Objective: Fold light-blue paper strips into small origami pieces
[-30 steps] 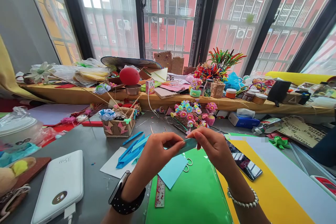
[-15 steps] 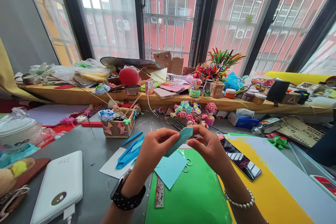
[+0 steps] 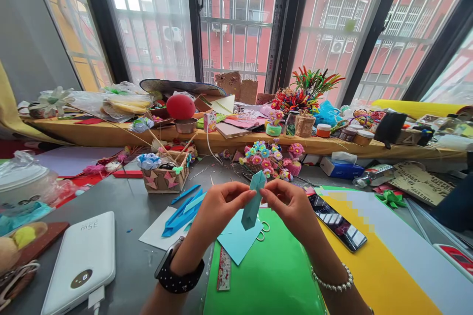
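Note:
A folded light blue paper strip (image 3: 251, 210) is held up nearly upright between both hands, its pointed end at the top. My left hand (image 3: 225, 206) pinches its left edge between thumb and fingers. On the opposite edge, the thumb and fingers of my right hand (image 3: 284, 202) are closed on the same strip. Below it, a light blue square sheet (image 3: 236, 246) lies on a green mat (image 3: 269, 275), with scissors (image 3: 264, 231) whose handles stick out at its right. A patterned ruler (image 3: 223, 270) rests near the mat's left edge.
Folded blue strips (image 3: 185, 214) lie on white paper (image 3: 148, 236) at the left. Further left is a white power bank (image 3: 83, 261) with a cable. A phone (image 3: 338, 224) lies on yellow paper (image 3: 384, 266) at the right. Behind stands a cardboard box (image 3: 166, 179) near crocheted flowers (image 3: 264, 155).
The folded strip has turned from a slant to nearly upright. My right hand's fingers have closed in on its right edge, and my left hand still grips it.

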Tool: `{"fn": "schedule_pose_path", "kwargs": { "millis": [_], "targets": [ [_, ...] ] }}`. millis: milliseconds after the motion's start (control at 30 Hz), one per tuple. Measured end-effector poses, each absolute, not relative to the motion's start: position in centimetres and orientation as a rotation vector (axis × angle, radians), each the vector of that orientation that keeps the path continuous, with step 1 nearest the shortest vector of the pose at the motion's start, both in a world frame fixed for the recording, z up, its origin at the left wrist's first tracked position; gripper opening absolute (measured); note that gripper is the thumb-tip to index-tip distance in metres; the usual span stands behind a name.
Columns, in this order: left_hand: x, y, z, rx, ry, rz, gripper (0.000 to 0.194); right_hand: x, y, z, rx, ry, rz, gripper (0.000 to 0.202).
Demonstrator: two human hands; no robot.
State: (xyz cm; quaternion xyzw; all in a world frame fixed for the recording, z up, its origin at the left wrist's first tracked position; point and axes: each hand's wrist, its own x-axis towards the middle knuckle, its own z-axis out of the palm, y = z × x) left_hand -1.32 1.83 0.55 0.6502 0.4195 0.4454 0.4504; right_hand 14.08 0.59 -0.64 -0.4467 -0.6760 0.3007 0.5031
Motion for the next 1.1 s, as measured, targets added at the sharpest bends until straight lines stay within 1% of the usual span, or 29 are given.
{"fn": "schedule_pose_path", "kwargs": {
  "millis": [100, 200, 333, 433, 533, 700, 967, 1033, 1100],
  "targets": [
    [-1.3, 1.7, 0.5, 1.601, 1.047, 1.100, 0.014, 14.0, 0.6, -0.6, -1.090, -1.633, 0.703, 0.018],
    [-1.3, 1.9, 0.3, 1.547, 1.043, 1.161, 0.011, 13.9, 0.7, -0.7, -1.082, -1.620, 0.776, 0.017],
    [-1.2, 2.3, 0.0, 1.488, 1.033, 1.280, 0.013, 13.7, 0.9, -1.0, -1.031, -1.627, 0.841, 0.017],
    [-0.7, 2.4, -0.4, 1.442, 1.013, 1.318, 0.015, 13.4, 1.0, -1.2, -1.022, -1.598, 0.814, 0.012],
    [-0.2, 2.4, -0.8, 1.363, 0.981, 1.317, 0.020, 13.3, 1.1, -1.4, -1.027, -1.563, 0.755, 0.011],
    [0.1, 2.7, -1.2, 1.255, 0.930, 1.308, 0.020, 13.3, 1.2, -1.5, -1.090, -1.601, 0.460, 0.010],
    [0.2, 3.0, -1.7, 1.148, 0.881, 1.242, 0.020, 12.7, 1.6, -2.8, -1.021, -1.698, -0.272, 0.016],
    [0.2, 2.8, -1.5, 1.129, 0.872, 1.257, 0.020, 12.7, 1.5, -2.8, -0.974, -1.712, -0.360, 0.017],
    [0.2, 2.6, -1.2, 1.134, 0.871, 1.273, 0.020, 12.7, 1.5, -2.8, -0.949, -1.717, -0.378, 0.018]
  ]
}}
